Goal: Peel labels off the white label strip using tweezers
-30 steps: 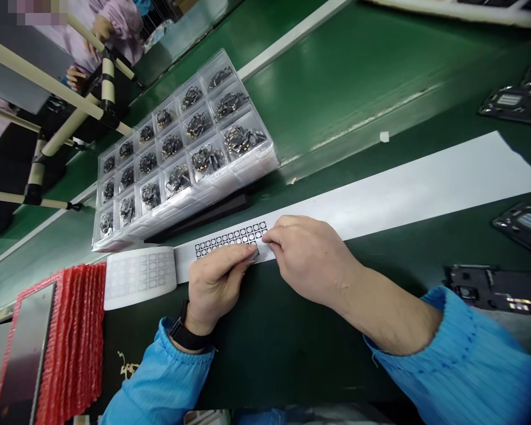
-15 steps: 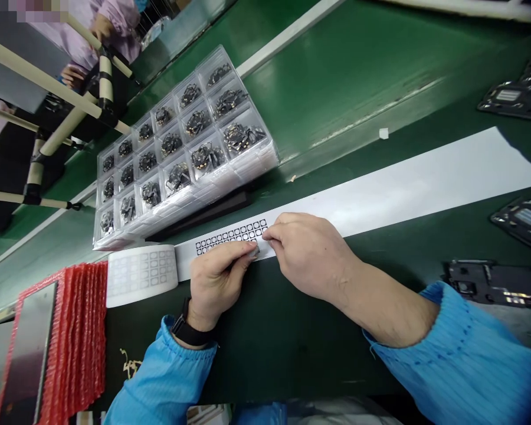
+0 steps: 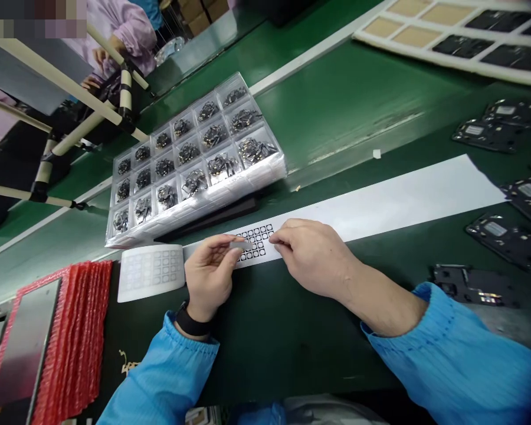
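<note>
Left hand (image 3: pixel 209 273) pinches a small grey piece, right hand (image 3: pixel 312 255) presses fingertips together on the flimsy sticker strip (image 3: pixel 380 203); we judge edge grips best.

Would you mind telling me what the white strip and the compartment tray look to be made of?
The white strip looks like matte paper backing: flat, thin, curled into a roll at one end. The compartment tray appears to be clear glossy plastic, with see-through walls catching highlights.
</note>
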Available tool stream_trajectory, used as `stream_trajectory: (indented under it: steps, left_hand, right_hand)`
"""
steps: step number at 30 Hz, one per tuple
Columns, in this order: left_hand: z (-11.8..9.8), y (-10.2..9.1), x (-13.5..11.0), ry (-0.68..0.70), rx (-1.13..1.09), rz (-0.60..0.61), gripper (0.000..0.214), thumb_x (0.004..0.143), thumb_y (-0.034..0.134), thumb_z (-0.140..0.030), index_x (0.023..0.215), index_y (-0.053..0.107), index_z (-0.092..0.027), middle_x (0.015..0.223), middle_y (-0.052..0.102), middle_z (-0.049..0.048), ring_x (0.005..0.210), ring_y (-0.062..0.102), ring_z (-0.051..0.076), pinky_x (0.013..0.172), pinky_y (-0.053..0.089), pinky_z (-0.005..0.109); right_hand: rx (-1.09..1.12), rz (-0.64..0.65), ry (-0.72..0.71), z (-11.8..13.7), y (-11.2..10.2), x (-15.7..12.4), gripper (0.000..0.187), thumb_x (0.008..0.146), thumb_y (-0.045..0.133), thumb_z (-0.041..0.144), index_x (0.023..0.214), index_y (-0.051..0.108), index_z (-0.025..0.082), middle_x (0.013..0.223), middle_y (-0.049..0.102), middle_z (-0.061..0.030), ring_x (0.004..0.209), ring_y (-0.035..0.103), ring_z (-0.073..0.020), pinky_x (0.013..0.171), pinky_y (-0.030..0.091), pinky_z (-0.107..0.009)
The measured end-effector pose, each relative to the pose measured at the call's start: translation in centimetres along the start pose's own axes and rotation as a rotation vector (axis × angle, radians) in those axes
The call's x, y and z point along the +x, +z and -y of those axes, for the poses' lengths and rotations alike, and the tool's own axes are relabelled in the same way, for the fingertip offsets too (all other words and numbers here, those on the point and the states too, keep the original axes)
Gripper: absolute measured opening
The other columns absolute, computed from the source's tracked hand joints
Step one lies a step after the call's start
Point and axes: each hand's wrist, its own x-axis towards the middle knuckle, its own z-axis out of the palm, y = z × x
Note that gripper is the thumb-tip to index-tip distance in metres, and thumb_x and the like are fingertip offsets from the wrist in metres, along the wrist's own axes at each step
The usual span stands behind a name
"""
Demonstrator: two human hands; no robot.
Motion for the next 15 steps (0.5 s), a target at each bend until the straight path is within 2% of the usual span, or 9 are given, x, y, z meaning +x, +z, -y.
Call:
stream_trajectory:
  steps: [3,6,10,15]
  left_hand:
    - [0.4,-0.4,0.5,-0.128,-0.077,-0.027,0.022,0.089,0.076,-0.019,0.109,0.068,-0.018,0.102,0.079,0.0067,0.089,0.077,0.016,0.084,0.064,0.028]
    - [0.1,-0.7,0.9,-0.181,-0.005,0.033,0.02,0.09,0.074,-0.02,0.108,0.067,-0.016,0.101,0.078,0.0078,0.09,0.076,0.017,0.084,0.063,0.028]
    - [-0.4,-1.5,0.9,-0.143,0.102,0.067,0.015,0.091,0.07,-0.019,0.105,0.067,-0.018,0.099,0.078,0.0055,0.088,0.076,0.017,0.082,0.062,0.029]
    - [0.0,-2.7,0.6,-0.076,0.161,0.04,0.013,0.088,0.07,-0.014,0.1,0.069,-0.02,0.091,0.079,0.0013,0.082,0.076,0.016,0.077,0.062,0.028]
  right_hand:
    - [-0.046,-0.011,-0.023,0.9,0.1,-0.5,0.019,0.097,0.061,0.018,0.103,0.079,0.022,0.101,0.075,-0.0033,0.098,0.068,-0.0232,0.089,0.052,-0.037]
    - [-0.161,-0.061,-0.076,2.6,0.7,-0.7,0.022,0.099,0.058,0.018,0.104,0.079,0.018,0.098,0.075,-0.0063,0.095,0.067,-0.0253,0.087,0.053,-0.039]
    - [-0.255,-0.099,-0.106,4.8,2.2,-0.7,0.023,0.099,0.056,0.016,0.107,0.077,0.013,0.097,0.075,-0.0091,0.091,0.068,-0.025,0.086,0.054,-0.039]
    - [-0.302,-0.118,-0.092,5.8,4.0,-0.6,0.023,0.101,0.054,0.017,0.11,0.076,0.014,0.1,0.076,-0.0083,0.094,0.069,-0.0236,0.086,0.055,-0.037]
